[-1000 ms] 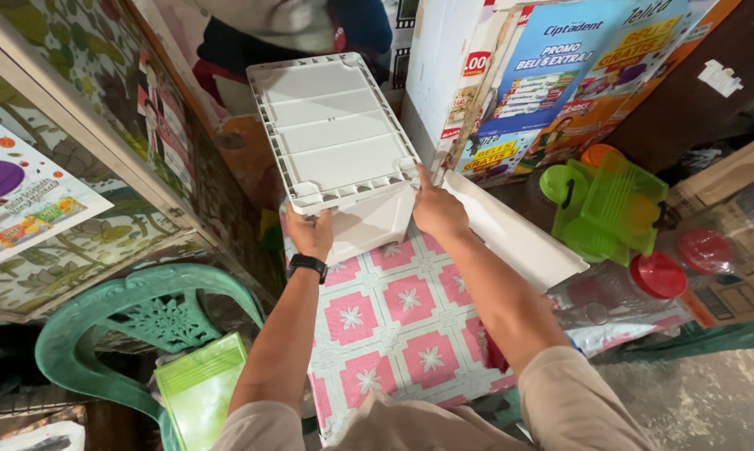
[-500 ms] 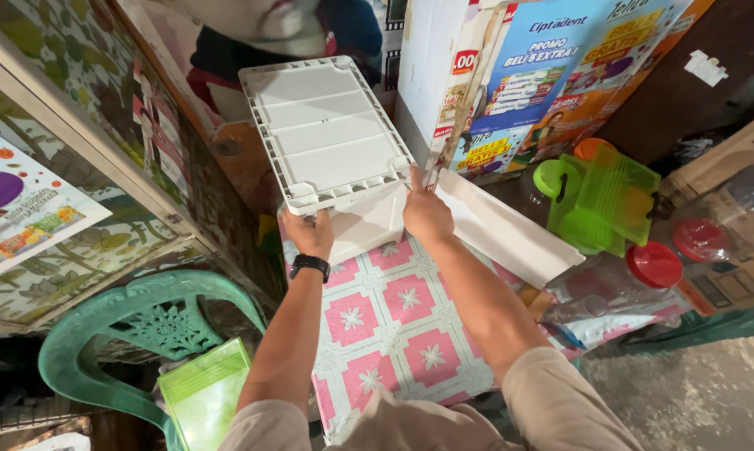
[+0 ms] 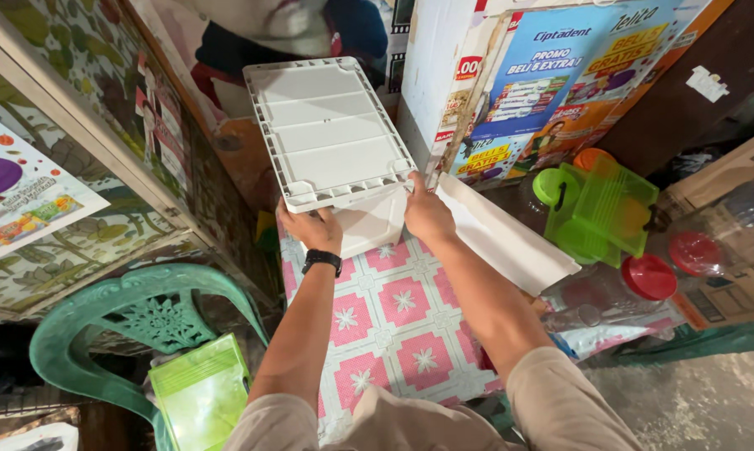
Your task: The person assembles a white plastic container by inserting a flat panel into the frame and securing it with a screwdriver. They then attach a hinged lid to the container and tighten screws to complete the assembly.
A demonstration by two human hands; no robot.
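Note:
A white ribbed plastic panel is held up over a surface covered in a pink and white patterned cloth. My left hand, with a black watch on the wrist, grips the panel's near left corner. My right hand grips its near right corner. A smaller white piece hangs just under the panel between my hands. A long white flat board lies at an angle to the right of my right hand.
A green plastic chair with a light green packet on its seat stands at the lower left. A patterned cabinet wall runs along the left. Posters, a green plastic rack, red-lidded jars and cardboard boxes crowd the right.
The white panel and both hands sit slightly higher and further from me than before. My grip on its near corners is unchanged.

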